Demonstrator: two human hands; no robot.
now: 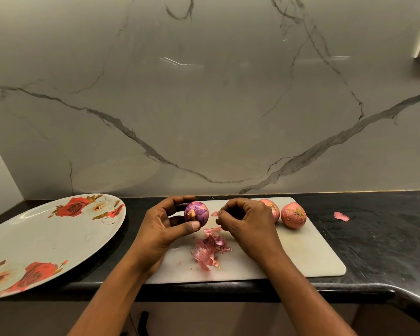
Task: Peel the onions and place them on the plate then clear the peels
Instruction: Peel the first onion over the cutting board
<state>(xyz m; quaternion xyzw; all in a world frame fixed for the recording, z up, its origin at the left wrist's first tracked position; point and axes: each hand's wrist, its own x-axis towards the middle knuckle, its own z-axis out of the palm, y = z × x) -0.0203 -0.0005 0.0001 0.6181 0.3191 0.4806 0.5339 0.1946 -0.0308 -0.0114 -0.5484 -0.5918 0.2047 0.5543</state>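
My left hand (164, 224) grips a purple, mostly peeled onion (197, 212) above the white cutting board (301, 253), root end facing me. Just to its right, my right hand (246, 221) pinches a small pink scrap of peel (214, 213) between its fingertips. A heap of pink peels (210, 249) lies on the board below both hands. Two unpeeled onions rest at the board's far right: one (294, 215) in full view, the other (274, 209) partly hidden behind my right hand. The large rose-patterned plate (46, 241) sits to the left with nothing on it.
A stray piece of peel (341, 216) lies on the black countertop (386, 238) right of the board. A marble-patterned wall rises directly behind. The counter's front edge curves toward me at the right.
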